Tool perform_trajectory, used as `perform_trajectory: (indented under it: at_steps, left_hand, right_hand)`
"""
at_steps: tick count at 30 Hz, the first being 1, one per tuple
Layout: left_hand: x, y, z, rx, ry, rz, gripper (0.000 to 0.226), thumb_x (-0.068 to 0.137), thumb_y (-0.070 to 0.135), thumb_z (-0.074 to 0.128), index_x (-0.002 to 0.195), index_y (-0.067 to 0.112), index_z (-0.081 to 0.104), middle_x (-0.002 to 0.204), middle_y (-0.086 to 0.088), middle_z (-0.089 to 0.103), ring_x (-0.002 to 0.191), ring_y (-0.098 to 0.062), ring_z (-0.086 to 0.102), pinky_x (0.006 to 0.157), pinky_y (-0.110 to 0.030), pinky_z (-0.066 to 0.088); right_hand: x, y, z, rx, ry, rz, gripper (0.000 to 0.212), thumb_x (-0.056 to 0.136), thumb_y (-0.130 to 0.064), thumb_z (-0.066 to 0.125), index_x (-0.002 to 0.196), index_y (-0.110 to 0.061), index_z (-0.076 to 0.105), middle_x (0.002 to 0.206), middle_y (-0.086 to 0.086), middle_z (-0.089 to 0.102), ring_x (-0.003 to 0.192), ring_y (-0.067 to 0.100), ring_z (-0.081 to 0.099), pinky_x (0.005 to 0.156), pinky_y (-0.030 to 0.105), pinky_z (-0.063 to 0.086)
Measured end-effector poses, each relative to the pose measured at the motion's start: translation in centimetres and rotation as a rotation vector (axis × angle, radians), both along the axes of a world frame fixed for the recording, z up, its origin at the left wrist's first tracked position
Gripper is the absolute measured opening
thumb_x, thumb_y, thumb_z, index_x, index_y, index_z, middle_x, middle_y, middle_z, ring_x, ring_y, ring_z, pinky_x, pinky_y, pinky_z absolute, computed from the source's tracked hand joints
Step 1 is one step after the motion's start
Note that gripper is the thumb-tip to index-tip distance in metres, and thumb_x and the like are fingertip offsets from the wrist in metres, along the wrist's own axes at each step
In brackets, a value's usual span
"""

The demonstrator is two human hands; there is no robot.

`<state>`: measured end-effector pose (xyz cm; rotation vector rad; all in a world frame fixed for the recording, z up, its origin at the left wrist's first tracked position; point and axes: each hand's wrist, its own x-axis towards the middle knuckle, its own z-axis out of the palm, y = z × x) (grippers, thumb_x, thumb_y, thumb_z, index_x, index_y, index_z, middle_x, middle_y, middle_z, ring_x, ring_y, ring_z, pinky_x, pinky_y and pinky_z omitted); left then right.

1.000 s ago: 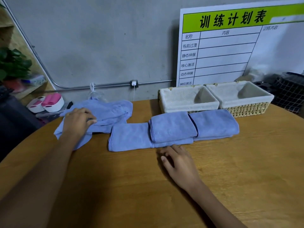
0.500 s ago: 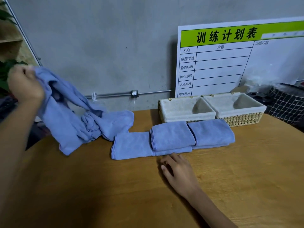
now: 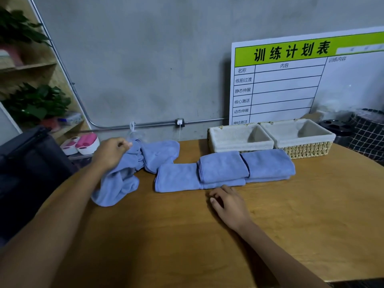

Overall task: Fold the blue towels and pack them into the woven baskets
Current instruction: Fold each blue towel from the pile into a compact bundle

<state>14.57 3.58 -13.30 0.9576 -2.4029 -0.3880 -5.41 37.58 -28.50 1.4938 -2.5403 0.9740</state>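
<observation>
Wooden table [image 3: 291, 235]. Two woven baskets [image 3: 270, 138] at back edge, side by side. Three folded towels [image 3: 224, 169] in row just in front, overlapping. Crumpled towel [image 3: 124, 175] at L, bunched in left hand [image 3: 112, 152], fingers curled round cloth. Right hand [image 3: 228, 201] flat on table, fingers relaxed, just beside folded row.

From my feed: grey concrete wall [image 3: 135, 59], wooden desk [image 3: 291, 225], plant shelf [image 3: 31, 65] far left, white schedule board [image 3: 291, 84] leaning right, dim light.
</observation>
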Motion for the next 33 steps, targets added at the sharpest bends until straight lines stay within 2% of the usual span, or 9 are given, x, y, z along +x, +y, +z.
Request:
perform_trajectory:
  at_steps: [8,12,14,16,18,21,24,29,33]
  left_hand:
    - [0.2,3.1,2.1,-0.087,0.03,0.023,0.034,0.099,0.038,0.058,0.07,0.022,0.056,0.076,0.0,0.065,0.075,-0.027,0.061,0.066,-0.037,0.044]
    - [-0.1,3.6,6.9,-0.24,0.257,0.081,0.032,0.102,0.028,0.056,0.08,0.006,0.065,0.089,-0.021,0.068,0.081,-0.037,0.062,0.068,-0.039,0.041]
    - [0.1,3.4,10.0,-0.281,0.341,0.004,0.033,0.102,0.027,0.056,0.086,0.001,0.068,0.089,-0.022,0.069,0.081,-0.032,0.062,0.072,-0.039,0.044]
    - [0.1,4.1,12.5,-0.221,0.309,-0.121,0.027,0.102,0.024,0.057,0.089,0.002,0.068,0.089,-0.016,0.068,0.083,-0.023,0.058,0.077,-0.035,0.043]
    - [-0.2,5.8,13.4,-0.143,0.16,-0.231,0.02,0.101,0.019,0.059,0.091,0.005,0.069,0.09,-0.009,0.068,0.084,-0.019,0.057,0.081,-0.033,0.043]
    - [-0.9,8.1,12.1,-0.095,-0.045,-0.363,0.018,0.098,0.018,0.062,0.082,0.02,0.068,0.083,0.01,0.069,0.077,-0.004,0.059,0.076,-0.028,0.044]
    - [-1.5,9.8,9.5,-0.069,-0.068,-0.438,0.027,0.095,0.018,0.067,0.074,0.034,0.063,0.078,0.024,0.068,0.076,0.007,0.06,0.072,-0.019,0.042]
    - [-1.6,11.9,7.1,-0.021,0.051,-0.463,0.015,0.095,0.023,0.068,0.08,0.024,0.071,0.083,0.009,0.069,0.082,-0.014,0.065,0.076,-0.038,0.049]
    - [-1.5,13.2,7.6,-0.067,0.067,-0.516,0.013,0.094,0.024,0.069,0.082,0.029,0.071,0.087,0.015,0.068,0.082,-0.01,0.064,0.074,-0.035,0.049]
  right_hand:
    - [0.0,0.0,-0.1,0.014,0.057,-0.004,0.021,0.099,-0.035,0.052,0.114,-0.027,0.063,0.112,-0.008,0.057,0.104,0.015,0.049,0.084,0.03,0.039]
    - [-0.1,-0.2,-0.1,0.006,0.056,0.004,0.02,0.099,-0.036,0.052,0.114,-0.027,0.064,0.11,-0.008,0.057,0.103,0.013,0.049,0.084,0.03,0.04]
    - [-0.2,-0.3,0.4,-0.022,-0.009,0.029,0.018,0.099,-0.034,0.054,0.112,-0.028,0.065,0.105,-0.011,0.058,0.098,0.01,0.051,0.084,0.03,0.044]
    - [0.1,-0.8,2.1,-0.115,-0.139,0.083,0.015,0.098,-0.031,0.058,0.109,-0.027,0.066,0.102,-0.011,0.06,0.093,0.006,0.055,0.082,0.029,0.048]
    - [0.8,-2.2,5.3,-0.249,-0.217,0.161,0.016,0.099,-0.028,0.059,0.111,-0.023,0.067,0.101,-0.011,0.061,0.09,0.003,0.057,0.081,0.026,0.048]
    - [2.3,-5.7,11.2,-0.422,-0.275,0.302,0.022,0.099,-0.027,0.06,0.119,-0.02,0.065,0.107,-0.013,0.061,0.094,0.001,0.058,0.083,0.018,0.046]
    - [3.6,-8.3,15.4,-0.406,-0.285,0.382,0.032,0.097,-0.033,0.063,0.127,-0.025,0.061,0.125,-0.008,0.06,0.105,0.009,0.058,0.085,0.03,0.053]
    - [4.9,-8.8,16.6,-0.412,-0.327,0.413,0.021,0.093,-0.03,0.068,0.108,-0.016,0.064,0.101,-0.005,0.069,0.097,0.01,0.063,0.074,0.036,0.056]
    - [4.6,-7.8,17.2,-0.408,-0.363,0.417,0.013,0.093,-0.024,0.068,0.095,-0.013,0.062,0.081,0.006,0.067,0.074,0.019,0.064,0.07,0.043,0.056]
